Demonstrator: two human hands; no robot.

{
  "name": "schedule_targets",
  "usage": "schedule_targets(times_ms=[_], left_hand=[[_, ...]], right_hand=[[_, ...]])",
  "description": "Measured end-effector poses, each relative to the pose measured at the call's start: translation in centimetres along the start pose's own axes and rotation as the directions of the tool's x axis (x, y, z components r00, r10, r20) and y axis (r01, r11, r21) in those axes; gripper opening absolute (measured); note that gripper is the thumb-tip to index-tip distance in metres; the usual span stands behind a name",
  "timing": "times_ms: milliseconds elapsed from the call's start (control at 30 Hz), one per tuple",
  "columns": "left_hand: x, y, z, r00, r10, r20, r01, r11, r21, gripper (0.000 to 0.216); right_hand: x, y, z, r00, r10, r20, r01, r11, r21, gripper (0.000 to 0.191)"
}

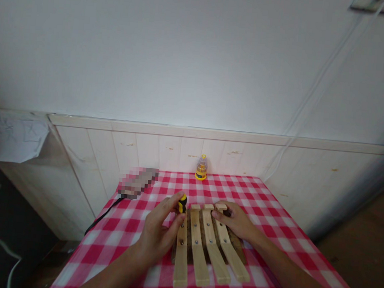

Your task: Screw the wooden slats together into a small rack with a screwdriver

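Note:
My left hand (157, 228) grips a short yellow-and-black screwdriver (182, 203), held upright above the leftmost wooden strip (181, 266). Its tip is hard to make out against the wood. Several pale strips lie side by side across a darker brown board (188, 246), each with metal screws along it and a raised block at the far end. Around the far end of the rightmost strip (235, 264) my right hand (234, 219) is closed, thumb on the near side and fingers partly hidden behind the wood.
A red-and-white checked cloth (102, 252) covers the table. Against the panelled wall stands a small yellow-capped container (202, 168). A pixelated object (138, 183) with a black strap (105, 215) lies at the back left. White cables (318, 88) run down the wall at right.

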State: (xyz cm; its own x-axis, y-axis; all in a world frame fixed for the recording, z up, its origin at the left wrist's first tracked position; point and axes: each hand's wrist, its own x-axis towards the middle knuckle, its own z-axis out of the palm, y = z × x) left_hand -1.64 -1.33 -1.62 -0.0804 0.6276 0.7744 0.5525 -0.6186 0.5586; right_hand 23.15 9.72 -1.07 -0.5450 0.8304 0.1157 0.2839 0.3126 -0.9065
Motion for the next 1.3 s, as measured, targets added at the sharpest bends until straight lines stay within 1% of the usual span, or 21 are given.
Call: schedule_targets(times_ms=[200,433,633,833,967,1067,1133,1300], left_hand=[[-0.1,-0.4,0.1,1.000,-0.010,-0.015,0.011,1.000,0.027,0.051],[-0.1,-0.4,-0.1,0.999,0.034,0.003,-0.034,0.998,0.058,0.056],[0.1,-0.2,-0.3,0.997,0.073,0.007,-0.073,0.996,0.052,0.054],[-0.2,-0.6,-0.3,0.994,0.097,0.045,-0.099,0.993,0.064,0.051],[-0.3,-0.6,-0.2,0.993,0.113,0.031,-0.115,0.990,0.075,0.051],[0.0,-0.3,-0.3,0.994,0.109,0.018,-0.110,0.991,0.070,0.054],[0.4,0.1,-0.3,0.991,0.131,0.009,-0.131,0.988,0.081,0.053],[1.3,0.7,-0.3,0.981,0.192,-0.037,-0.186,0.975,0.125,0.045]], right_hand=[[-0.1,-0.2,-0.1,1.000,0.009,0.027,-0.009,1.000,0.016,0.048],[-0.1,-0.3,-0.1,1.000,0.014,0.020,-0.014,1.000,0.019,0.050],[0.0,-0.3,-0.1,1.000,0.011,0.018,-0.011,1.000,0.015,0.052],[0.0,0.2,0.0,1.000,0.002,0.008,-0.002,1.000,0.012,0.050],[0.1,0.2,0.0,1.000,0.000,0.010,0.000,1.000,0.009,0.051],[0.0,0.1,0.0,1.000,0.000,0.011,0.000,1.000,0.005,0.051],[0.0,0.0,0.0,1.000,0.001,0.010,-0.001,1.000,0.001,0.051],[0.0,-0.2,0.0,1.000,0.002,0.007,-0.002,1.000,-0.008,0.051]])
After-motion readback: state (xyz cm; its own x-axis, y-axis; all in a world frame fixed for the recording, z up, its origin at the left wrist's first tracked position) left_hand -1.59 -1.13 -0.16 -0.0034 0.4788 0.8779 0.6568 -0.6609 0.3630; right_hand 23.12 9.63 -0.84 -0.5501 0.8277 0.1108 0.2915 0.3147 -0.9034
